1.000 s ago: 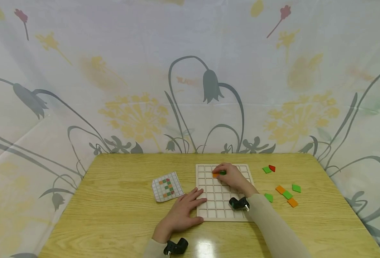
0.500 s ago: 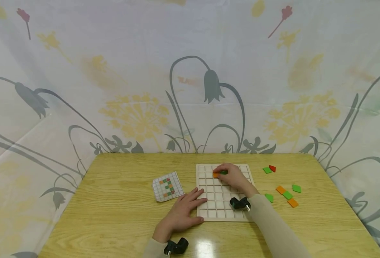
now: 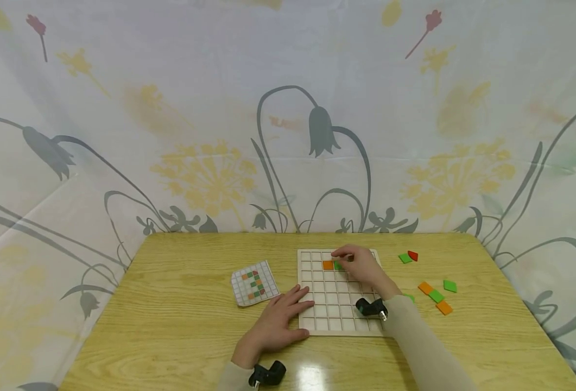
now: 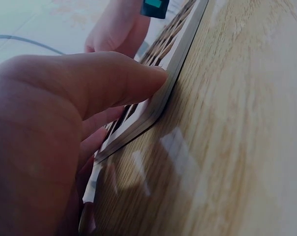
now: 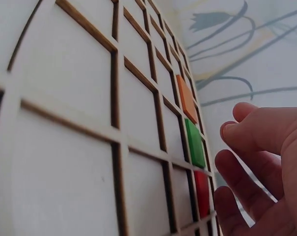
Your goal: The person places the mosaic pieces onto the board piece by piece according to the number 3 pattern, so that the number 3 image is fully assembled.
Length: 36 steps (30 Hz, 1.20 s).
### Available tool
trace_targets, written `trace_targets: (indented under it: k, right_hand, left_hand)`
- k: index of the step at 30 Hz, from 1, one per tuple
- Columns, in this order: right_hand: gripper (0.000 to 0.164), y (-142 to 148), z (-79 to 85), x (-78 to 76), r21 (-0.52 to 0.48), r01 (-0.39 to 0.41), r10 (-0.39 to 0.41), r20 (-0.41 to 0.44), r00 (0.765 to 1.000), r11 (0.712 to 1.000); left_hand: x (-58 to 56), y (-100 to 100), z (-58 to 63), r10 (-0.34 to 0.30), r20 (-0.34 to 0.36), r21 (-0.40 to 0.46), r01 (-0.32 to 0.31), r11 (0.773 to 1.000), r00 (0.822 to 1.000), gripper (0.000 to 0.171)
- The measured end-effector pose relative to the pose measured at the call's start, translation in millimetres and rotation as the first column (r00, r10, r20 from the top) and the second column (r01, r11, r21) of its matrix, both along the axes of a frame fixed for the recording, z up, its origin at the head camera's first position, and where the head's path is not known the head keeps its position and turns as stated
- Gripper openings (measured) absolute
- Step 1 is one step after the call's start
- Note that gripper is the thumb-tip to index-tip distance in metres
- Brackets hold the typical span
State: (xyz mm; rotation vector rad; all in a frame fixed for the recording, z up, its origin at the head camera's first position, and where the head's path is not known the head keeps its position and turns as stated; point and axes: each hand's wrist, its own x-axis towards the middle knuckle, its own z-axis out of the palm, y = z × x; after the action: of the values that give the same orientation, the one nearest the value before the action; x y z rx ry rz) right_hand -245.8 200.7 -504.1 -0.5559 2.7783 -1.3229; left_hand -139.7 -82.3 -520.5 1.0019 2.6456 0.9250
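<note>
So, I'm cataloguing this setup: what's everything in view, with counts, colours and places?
Table: one, yellowish wood, lower half of head view
Floral sheet: one, whitish with prints, behind table
Grid board: one, pale, on table
Placed tiles: three, orange, green, red, in one row of board
Loose tiles: seven, four green, two orange, one red, right of board
Pattern card: one, white with coloured squares, left of board
Wrist cameras: two, black, one per wrist
Sleeves: two, beige, on forearms
Left hand: one, bare, at board's left edge
Right hand: one, bare, by placed tiles
</note>
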Motion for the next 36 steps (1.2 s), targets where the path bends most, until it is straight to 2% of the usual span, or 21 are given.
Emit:
trace_targets:
  k: [8,15,21,29,36]
  right_hand:
    - [0.021,19,7.3,3.6,-0.027,0.046,-0.047,-0.011,0.999,0.999]
    - [0.021,40,6.7,9.3,0.006,0.066,-0.066,-0.014,0.998,0.998]
    - [0.021,57,6.9,18.6,0.008,0.071,-0.071,-0.014,0.997,0.997]
    - [0.018,75,13.0,34.2,0.058,0.101,-0.099,-0.037,0.994,0.993]
    - [0.019,92,12.5,49.1,0.08,0.114,-0.111,-0.041,0.993,0.99]
  left_hand:
    - [0.0,0,0.1,-0.004,-0.002,0.009,0.004,1.0,1.0,0.062]
    - [-0.4,-1,-1.1,-0.009,0.002,0.017,0.009,1.0,1.0,0.061]
    - [0.2,-1,-0.9,-0.011,-0.005,0.015,0.011,1.0,1.0,0.062]
    - [0.0,0,-0.5,-0.015,-0.003,0.021,0.015,1.0,1.0,0.061]
    - [-1.9,-1,-4.0,-0.011,-0.014,0.005,0.011,1.0,1.0,0.062]
